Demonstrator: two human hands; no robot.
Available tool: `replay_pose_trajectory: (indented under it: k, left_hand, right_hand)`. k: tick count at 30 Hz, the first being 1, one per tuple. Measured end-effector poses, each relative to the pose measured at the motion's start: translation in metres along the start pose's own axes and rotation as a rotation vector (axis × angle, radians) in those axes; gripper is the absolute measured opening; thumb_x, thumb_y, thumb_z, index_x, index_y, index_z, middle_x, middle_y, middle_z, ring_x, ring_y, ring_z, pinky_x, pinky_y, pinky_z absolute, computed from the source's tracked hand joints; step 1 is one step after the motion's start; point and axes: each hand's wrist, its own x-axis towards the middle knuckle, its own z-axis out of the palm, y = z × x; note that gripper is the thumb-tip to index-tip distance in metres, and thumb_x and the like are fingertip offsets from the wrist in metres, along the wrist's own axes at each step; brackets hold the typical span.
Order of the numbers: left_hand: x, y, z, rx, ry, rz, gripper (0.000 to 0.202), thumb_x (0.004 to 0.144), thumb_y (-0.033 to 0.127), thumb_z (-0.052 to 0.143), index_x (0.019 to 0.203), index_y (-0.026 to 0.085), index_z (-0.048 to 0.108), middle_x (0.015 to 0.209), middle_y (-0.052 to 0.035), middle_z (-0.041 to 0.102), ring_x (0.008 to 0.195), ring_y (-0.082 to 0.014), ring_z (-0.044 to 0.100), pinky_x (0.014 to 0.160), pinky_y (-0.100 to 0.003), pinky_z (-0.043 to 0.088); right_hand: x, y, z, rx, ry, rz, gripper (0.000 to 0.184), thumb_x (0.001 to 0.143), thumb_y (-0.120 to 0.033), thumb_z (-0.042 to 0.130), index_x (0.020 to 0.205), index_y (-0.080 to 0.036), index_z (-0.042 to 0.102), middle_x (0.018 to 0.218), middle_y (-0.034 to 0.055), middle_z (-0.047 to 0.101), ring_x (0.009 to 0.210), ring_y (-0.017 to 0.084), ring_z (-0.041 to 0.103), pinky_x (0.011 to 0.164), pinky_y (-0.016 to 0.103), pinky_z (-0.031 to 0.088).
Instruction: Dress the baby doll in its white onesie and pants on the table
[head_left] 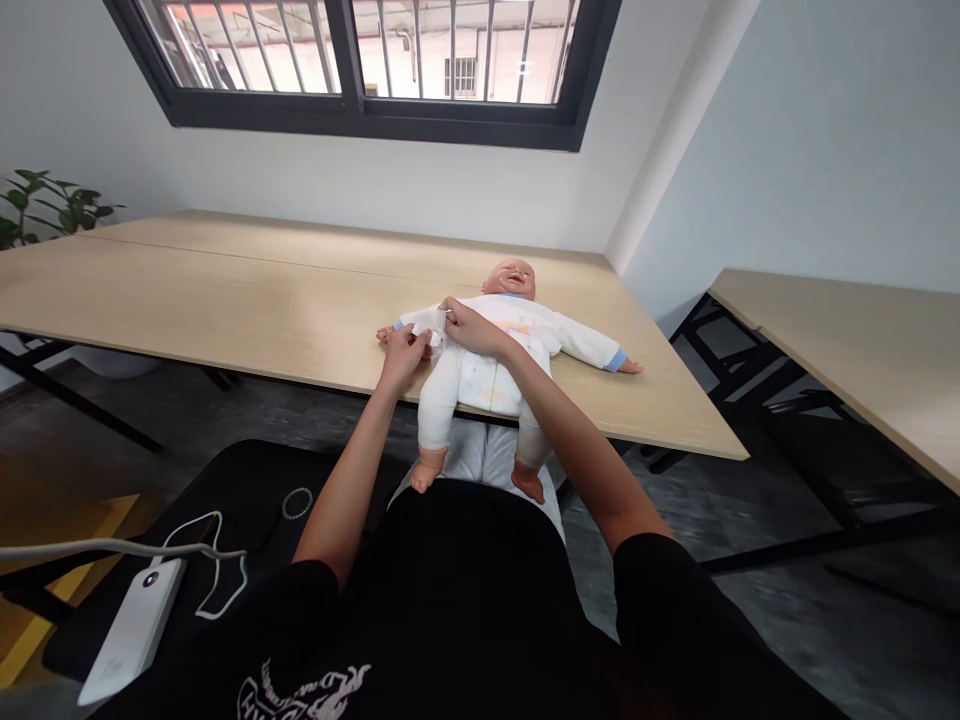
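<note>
A baby doll lies on its back on the wooden table, head away from me, legs hanging over the front edge. It wears a white top with blue cuffs and a white diaper. At the doll's hip, on the left side of the view, my left hand pinches a white, partly see-through edge of the diaper. My right hand reaches across the doll's belly, its fingers closed on the same thin material just above. The fingertips partly cover the exact grip.
A black chair at my left holds a white power bank with a cable and a beaded bracelet. Another table stands to the right. Beyond are a barred window and a potted plant.
</note>
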Motion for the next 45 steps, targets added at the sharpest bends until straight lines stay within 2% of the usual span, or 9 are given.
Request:
replay_pose_trajectory:
  k: [5, 10, 17, 22, 28, 31, 35, 39, 45]
  left_hand:
    - [0.002, -0.003, 0.001, -0.065, -0.014, -0.04, 0.025, 0.083, 0.027, 0.079, 0.074, 0.018, 0.058, 0.065, -0.0011, 0.059, 0.058, -0.0125, 0.055, 0.06, -0.023, 0.043]
    - [0.0, 0.002, 0.001, -0.113, -0.047, -0.061, 0.021, 0.083, 0.028, 0.079, 0.079, 0.016, 0.062, 0.065, -0.0007, 0.06, 0.057, -0.0113, 0.055, 0.059, -0.023, 0.044]
    - [-0.006, 0.01, 0.01, -0.081, -0.071, -0.005, 0.031, 0.081, 0.035, 0.082, 0.078, 0.018, 0.057, 0.072, -0.0001, 0.061, 0.066, -0.012, 0.057, 0.059, -0.021, 0.044]
    - [-0.006, 0.02, 0.03, -0.006, -0.137, 0.181, 0.036, 0.082, 0.028, 0.081, 0.067, 0.017, 0.05, 0.065, 0.0037, 0.049, 0.063, -0.0089, 0.045, 0.058, -0.02, 0.035]
    - [0.001, 0.042, 0.054, 0.07, -0.166, 0.226, 0.023, 0.077, 0.016, 0.084, 0.069, 0.014, 0.062, 0.07, 0.0007, 0.059, 0.065, -0.0109, 0.051, 0.064, -0.023, 0.038]
    - [0.001, 0.048, 0.059, 0.099, -0.205, 0.257, 0.026, 0.074, 0.016, 0.087, 0.065, 0.015, 0.063, 0.069, -0.0006, 0.061, 0.068, -0.013, 0.054, 0.068, -0.025, 0.041]
    - [-0.003, 0.047, 0.06, 0.211, -0.233, 0.308, 0.022, 0.077, 0.016, 0.084, 0.065, 0.015, 0.065, 0.07, -0.001, 0.064, 0.07, -0.0146, 0.057, 0.073, -0.027, 0.046]
    - [-0.006, 0.044, 0.059, 0.347, -0.286, 0.333, 0.012, 0.083, 0.019, 0.077, 0.074, 0.016, 0.07, 0.079, -0.0029, 0.071, 0.077, -0.0174, 0.064, 0.08, -0.029, 0.051]
    - [-0.022, 0.046, 0.057, 0.662, -0.357, 0.472, 0.021, 0.099, 0.029, 0.058, 0.09, 0.017, 0.073, 0.098, -0.0088, 0.076, 0.096, -0.0232, 0.07, 0.096, -0.039, 0.055]
  right_hand:
    - [0.007, -0.001, -0.003, -0.401, 0.1, 0.087, 0.024, 0.103, -0.019, 0.042, 0.118, -0.011, 0.059, 0.111, 0.014, 0.071, 0.097, 0.025, 0.063, 0.085, 0.034, 0.045]
    - [0.028, -0.004, -0.012, -0.691, -0.028, 0.242, 0.026, 0.089, -0.006, 0.055, 0.106, -0.009, 0.075, 0.113, 0.0205, 0.074, 0.106, 0.031, 0.068, 0.086, 0.036, 0.05]
    - [0.035, -0.01, 0.004, -0.682, -0.035, 0.21, 0.025, 0.091, -0.008, 0.057, 0.109, -0.006, 0.074, 0.114, 0.0271, 0.072, 0.113, 0.035, 0.068, 0.1, 0.042, 0.047]
    - [0.035, -0.001, -0.009, -0.547, -0.052, 0.171, 0.025, 0.088, -0.008, 0.059, 0.11, -0.011, 0.071, 0.114, 0.0147, 0.074, 0.108, 0.025, 0.068, 0.09, 0.031, 0.049]
    - [-0.015, 0.008, -0.037, -0.287, 0.387, 0.093, 0.025, 0.101, -0.012, 0.046, 0.116, -0.008, 0.065, 0.125, 0.0163, 0.068, 0.116, 0.023, 0.063, 0.103, 0.033, 0.046]
    - [-0.063, 0.004, -0.032, -0.374, 0.316, 0.136, 0.025, 0.103, -0.018, 0.046, 0.111, -0.012, 0.07, 0.122, 0.0151, 0.07, 0.115, 0.028, 0.063, 0.103, 0.039, 0.047]
    - [-0.104, 0.0, -0.01, -0.496, 0.258, 0.061, 0.043, 0.107, -0.02, 0.037, 0.141, -0.009, 0.063, 0.147, 0.016, 0.061, 0.139, 0.03, 0.054, 0.121, 0.048, 0.037]
    - [-0.106, 0.005, 0.004, -0.518, 0.281, 0.05, 0.049, 0.108, -0.022, 0.033, 0.146, -0.007, 0.06, 0.155, 0.0161, 0.054, 0.149, 0.03, 0.046, 0.13, 0.056, 0.026]
    - [-0.106, 0.015, 0.004, -0.261, 0.421, 0.029, 0.039, 0.104, -0.03, 0.043, 0.126, -0.014, 0.07, 0.146, 0.0134, 0.062, 0.145, 0.03, 0.051, 0.131, 0.058, 0.028]
